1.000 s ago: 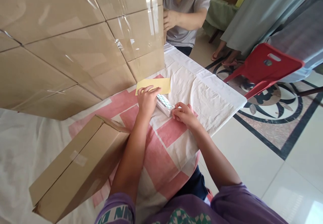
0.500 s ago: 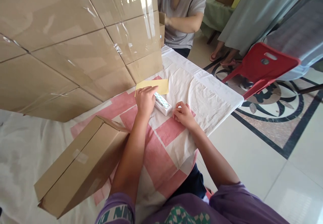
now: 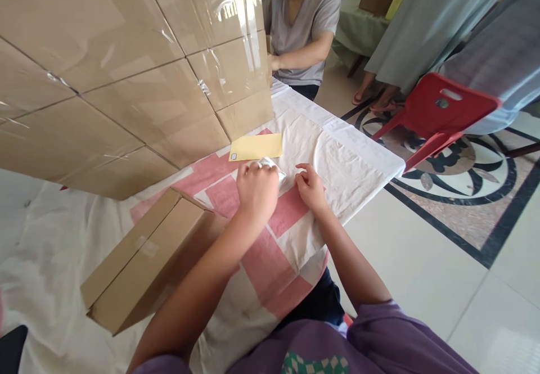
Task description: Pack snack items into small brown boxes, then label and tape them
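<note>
A small white box with a patterned top lies on the pink and white tablecloth, mostly covered by my left hand. The fingers of that hand are curled down over the box; its fingertips are hidden behind the knuckles. Just right of the box, my right hand rests near the cloth with its index finger extended and the others curled. Whether it holds anything small cannot be made out. Beyond my left hand, a yellow paper piece lies flat on the cloth.
Stacked, taped cardboard boxes rise at the left and back. One closed carton lies left of my left arm. Across the table sits a person in a grey shirt. A red chair stands beyond the table's right edge.
My left hand has moved right and nearer, from beside the white box to over it. My right hand has shifted slightly, its index finger now more extended. The view has shifted a little.
</note>
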Demonstrator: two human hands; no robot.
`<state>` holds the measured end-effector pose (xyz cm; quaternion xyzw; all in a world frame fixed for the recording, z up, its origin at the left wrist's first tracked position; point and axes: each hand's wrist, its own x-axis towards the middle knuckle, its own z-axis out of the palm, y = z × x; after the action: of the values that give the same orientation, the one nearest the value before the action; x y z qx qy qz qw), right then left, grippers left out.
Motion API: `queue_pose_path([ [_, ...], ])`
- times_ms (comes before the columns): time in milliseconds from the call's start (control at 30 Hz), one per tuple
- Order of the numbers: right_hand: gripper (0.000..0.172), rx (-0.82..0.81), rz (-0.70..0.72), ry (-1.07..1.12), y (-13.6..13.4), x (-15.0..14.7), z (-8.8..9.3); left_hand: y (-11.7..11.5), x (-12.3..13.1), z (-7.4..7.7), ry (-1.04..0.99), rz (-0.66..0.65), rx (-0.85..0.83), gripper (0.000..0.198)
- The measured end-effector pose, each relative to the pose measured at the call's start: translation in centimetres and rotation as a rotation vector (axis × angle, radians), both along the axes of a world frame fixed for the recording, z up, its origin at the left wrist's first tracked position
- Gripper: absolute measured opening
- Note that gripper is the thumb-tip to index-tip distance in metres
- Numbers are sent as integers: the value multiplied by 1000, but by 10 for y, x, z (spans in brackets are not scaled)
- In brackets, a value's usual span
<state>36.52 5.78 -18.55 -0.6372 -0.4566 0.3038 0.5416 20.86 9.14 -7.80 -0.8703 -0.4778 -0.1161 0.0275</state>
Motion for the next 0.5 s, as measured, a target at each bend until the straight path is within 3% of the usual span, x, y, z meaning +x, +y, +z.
queue_pose_path([
  [167, 25, 38, -24, 35, 1, 0, -4, -54, -2, -21, -63, 36, -173, 39],
  [300, 26, 47, -53, 109, 2, 2, -5, -78, -5, -44, -150, 22, -284, 37],
  [400, 25, 88, -112, 191, 2, 6, -5, -73, -6, -43, -263, 20, -368, 35],
  [500, 24, 121, -218, 292, 1, 12, -4, -34, 4, -27, -396, 20, -432, 27],
])
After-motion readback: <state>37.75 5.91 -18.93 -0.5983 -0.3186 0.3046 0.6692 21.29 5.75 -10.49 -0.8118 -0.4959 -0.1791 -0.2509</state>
